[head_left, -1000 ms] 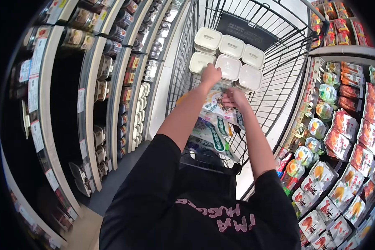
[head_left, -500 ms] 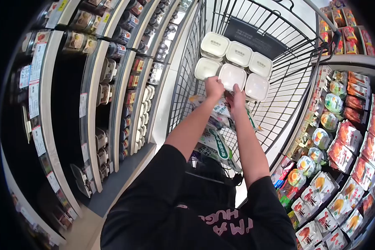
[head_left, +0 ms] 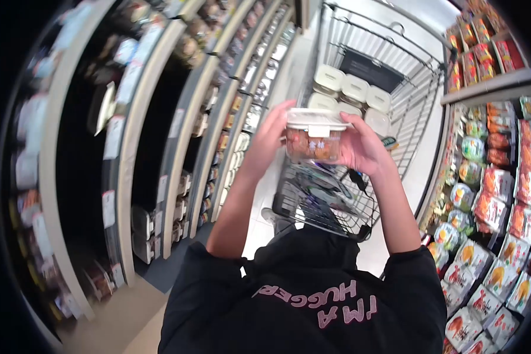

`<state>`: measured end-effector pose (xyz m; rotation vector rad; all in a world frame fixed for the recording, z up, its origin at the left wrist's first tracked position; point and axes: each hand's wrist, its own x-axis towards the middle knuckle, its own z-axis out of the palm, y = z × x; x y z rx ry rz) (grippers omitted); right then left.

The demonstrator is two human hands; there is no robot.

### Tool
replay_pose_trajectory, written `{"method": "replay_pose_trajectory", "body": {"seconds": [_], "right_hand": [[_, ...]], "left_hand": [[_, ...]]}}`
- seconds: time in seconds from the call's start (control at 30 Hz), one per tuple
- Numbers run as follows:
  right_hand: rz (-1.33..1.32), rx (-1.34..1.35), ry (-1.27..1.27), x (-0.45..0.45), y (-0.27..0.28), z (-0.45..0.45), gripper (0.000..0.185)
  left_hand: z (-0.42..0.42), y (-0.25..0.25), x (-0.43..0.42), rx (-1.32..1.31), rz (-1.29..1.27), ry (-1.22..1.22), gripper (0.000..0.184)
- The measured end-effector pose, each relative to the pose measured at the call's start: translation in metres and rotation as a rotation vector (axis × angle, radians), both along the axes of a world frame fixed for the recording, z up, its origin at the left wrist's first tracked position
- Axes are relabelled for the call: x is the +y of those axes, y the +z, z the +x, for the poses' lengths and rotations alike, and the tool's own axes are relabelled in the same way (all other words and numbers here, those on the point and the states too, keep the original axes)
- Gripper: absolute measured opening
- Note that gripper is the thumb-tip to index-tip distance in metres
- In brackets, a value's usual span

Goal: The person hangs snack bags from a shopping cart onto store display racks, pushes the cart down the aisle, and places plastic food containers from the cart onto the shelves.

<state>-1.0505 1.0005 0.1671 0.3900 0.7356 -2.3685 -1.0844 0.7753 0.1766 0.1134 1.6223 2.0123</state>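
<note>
The left hand and right hand, half a second ago down at the front row of containers, have risen above the cart with a white-lidded tub between them, its orange contents and front lettering now showing; the view has swung left, blurring the left-hand shelves

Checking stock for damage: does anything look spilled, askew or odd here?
Nothing stands out. The white-lidded tub between the left hand and right hand looks closed and intact, and no spill shows in the cart, though blur could hide small flaws.
</note>
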Motion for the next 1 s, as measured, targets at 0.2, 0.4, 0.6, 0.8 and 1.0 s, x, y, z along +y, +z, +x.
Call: {"method": "replay_pose_trajectory", "body": {"seconds": [0.2,0.4,0.6,0.8,1.0], "right_hand": [[0.073,0.143,0.161,-0.117,0.085,0.029,0.054],[0.372,1.003,0.675,-0.251,0.127,0.031,0.093],[0.464,1.654,0.939,-0.389,0.163,0.056,0.094],[0.283,1.703,0.832,-0.478,0.178,0.056,0.084],[0.473,1.696,0.714,-0.546,0.172,0.020,0.079]], "left_hand": [[0.092,0.070,-0.104,0.471,-0.171,0.253,0.092],[0.192,0.091,-0.228,0.536,-0.355,0.605,0.081],[0.265,0.115,-0.305,0.587,-0.368,0.915,0.084],[0.273,0.120,-0.353,0.779,-0.418,1.266,0.097],[0.286,0.097,-0.362,0.654,-0.713,1.499,0.061]]}}
